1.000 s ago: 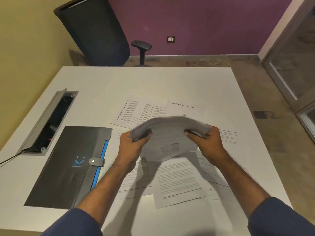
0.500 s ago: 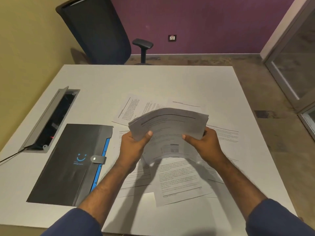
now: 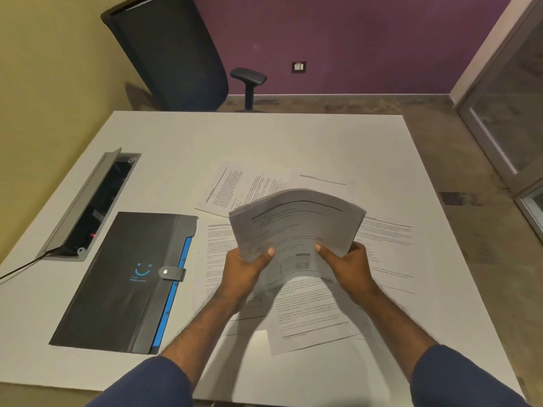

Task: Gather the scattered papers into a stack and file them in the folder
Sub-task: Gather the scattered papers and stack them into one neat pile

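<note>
Head view: both hands up over the table (image 3: 293,136), holding one stack (image 3: 296,221) of papers between them. Left hand (image 3: 245,270) grips the stack's near-left corner, thumb on top; right hand (image 3: 349,267) grips the near-right edge, thumb on top too. The stack is off the table, bowed upward in the middle, far edge raised, printed side facing the camera (text too blurred to read).

Loose sheets (image 3: 311,315) lie flat on the table under and around the hands: one straight below the stack, more to the left under the left forearm, more to the right, and two further back past the stack's far edge. They overlap each other at odd angles.

Folder (image 3: 117,277) lies flat on the table left of the sheets, well apart from the stack: dark cover, blue smiley print, strap snapped across its edge, blue strip showing along its right side.

Cable tray (image 3: 88,201) set in the table beyond the folder, lid tilted open, a cable (image 3: 20,267) running out to the left. Chair (image 3: 170,51) behind the far table edge, socket (image 3: 298,67) on the purple wall
</note>
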`<state>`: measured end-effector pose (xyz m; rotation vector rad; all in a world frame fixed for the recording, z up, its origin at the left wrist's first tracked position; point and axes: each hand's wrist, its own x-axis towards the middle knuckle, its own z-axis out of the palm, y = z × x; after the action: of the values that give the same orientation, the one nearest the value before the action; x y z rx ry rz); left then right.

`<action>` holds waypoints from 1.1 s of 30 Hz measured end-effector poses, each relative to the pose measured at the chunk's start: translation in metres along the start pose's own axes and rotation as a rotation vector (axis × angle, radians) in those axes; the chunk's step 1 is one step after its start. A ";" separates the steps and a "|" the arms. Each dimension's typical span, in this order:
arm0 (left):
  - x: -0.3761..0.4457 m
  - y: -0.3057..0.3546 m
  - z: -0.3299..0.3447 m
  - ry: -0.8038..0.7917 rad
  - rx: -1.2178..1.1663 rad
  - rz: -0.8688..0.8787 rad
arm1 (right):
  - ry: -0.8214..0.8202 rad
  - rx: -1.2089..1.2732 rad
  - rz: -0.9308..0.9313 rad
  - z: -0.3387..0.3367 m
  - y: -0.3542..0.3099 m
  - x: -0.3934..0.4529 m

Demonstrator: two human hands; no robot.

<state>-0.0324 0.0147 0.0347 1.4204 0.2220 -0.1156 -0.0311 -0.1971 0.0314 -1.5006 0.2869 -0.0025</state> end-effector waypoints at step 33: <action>-0.008 -0.086 0.019 0.189 1.195 -0.344 | 0.171 -0.375 0.210 -0.074 0.020 0.010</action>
<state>-0.0566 -0.0177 -0.0444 2.5744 0.6166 -0.4491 -0.0390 -0.2702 0.0070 -1.8386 0.6080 0.0961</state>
